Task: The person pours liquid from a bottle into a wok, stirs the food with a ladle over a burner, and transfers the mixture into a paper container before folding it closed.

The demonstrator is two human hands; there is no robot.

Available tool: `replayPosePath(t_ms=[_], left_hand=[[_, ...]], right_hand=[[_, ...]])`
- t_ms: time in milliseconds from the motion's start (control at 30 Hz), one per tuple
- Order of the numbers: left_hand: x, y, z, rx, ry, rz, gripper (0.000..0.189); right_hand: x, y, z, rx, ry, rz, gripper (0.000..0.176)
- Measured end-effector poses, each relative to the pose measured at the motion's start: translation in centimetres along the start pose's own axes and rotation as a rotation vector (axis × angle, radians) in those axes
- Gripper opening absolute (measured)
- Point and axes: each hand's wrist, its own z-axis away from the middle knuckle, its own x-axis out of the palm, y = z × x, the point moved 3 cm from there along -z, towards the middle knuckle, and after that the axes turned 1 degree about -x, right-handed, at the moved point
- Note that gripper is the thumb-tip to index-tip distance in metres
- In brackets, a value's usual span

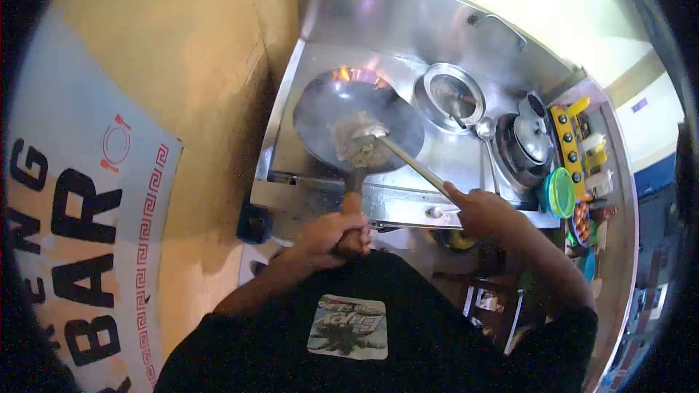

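Grips the handle (354, 200) of the wok (320, 113) tight in the left hand (336, 236). Clasps a spatula (411, 164) in the right hand (478, 209), blade (371, 132) inside the wok.

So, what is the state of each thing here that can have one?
wok: over the flame, food inside.
flame: lit.
spatula: blade in the food.
left hand: closed around the wok's handle.
right hand: closed around the spatula's handle.
metal bowl: uncovered.
pot: lid on.
green tub: lid on.
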Motion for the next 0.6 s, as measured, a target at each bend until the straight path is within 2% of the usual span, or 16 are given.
replayPosePath(t_ms=[33,67,100,133,167,200,300,333,400,433,467,533,600], left_hand=[[-0.4,-0.8,0.8,-0.004,0.011,0.028,0.010],[-0.8,-2.0,2.3,0.122,-0.001,-0.138,0.008],[-0.6,-1.6,2.9,0.271,-0.038,-0.330,0.007],[0.2,1.3,2.0,0.475,-0.102,-0.565,0.005],[0.6,3.5,0.7,0.524,-0.128,-0.593,0.005],[0.1,4.6,-0.2,0.482,-0.103,-0.562,0.004],[-2.5,-1.3,1.8,0.238,0.019,-0.399,0.003],[-1.9,-2.0,2.3,0.181,0.025,-0.266,0.004],[-0.7,-0.5,1.2,0.138,-0.003,-0.041,0.006],[-2.0,-1.1,-0.4,0.170,-0.056,-0.340,0.007],[-3.3,-2.0,-1.5,0.122,-0.035,-0.296,0.007],[-4.8,-0.1,-4.8,0.174,-0.064,0.146,0.009],[-7.2,2.0,-7.7,0.183,-0.134,0.176,0.010]], right_hand=[[-0.6,-1.4,-0.2,-0.031,-0.016,0.126,0.064],[0.8,-0.8,-3.2,0.019,0.038,0.087,0.067],[2.1,-1.2,-3.1,0.029,-0.058,0.069,0.068],[0.6,-0.8,-3.9,0.054,-0.085,0.079,0.070],[-0.5,-1.7,-1.0,-0.045,-0.001,0.117,0.070],[-1.1,-2.3,-0.3,0.026,-0.097,0.088,0.072],[-0.1,-3.5,-0.2,-0.006,0.094,0.077,0.053],[0.9,-2.3,-1.7,-0.002,0.073,0.098,0.052],[-1.0,-2.5,-0.7,-0.006,-0.043,0.054,0.064],[0.6,-1.8,-2.4,0.045,-0.063,0.017,0.063],[1.7,-1.8,-3.7,0.068,-0.062,0.091,0.058],[1.1,-0.8,-5.0,0.000,0.236,0.072,0.057],[-0.3,1.5,-6.1,0.036,0.301,0.210,0.055]])
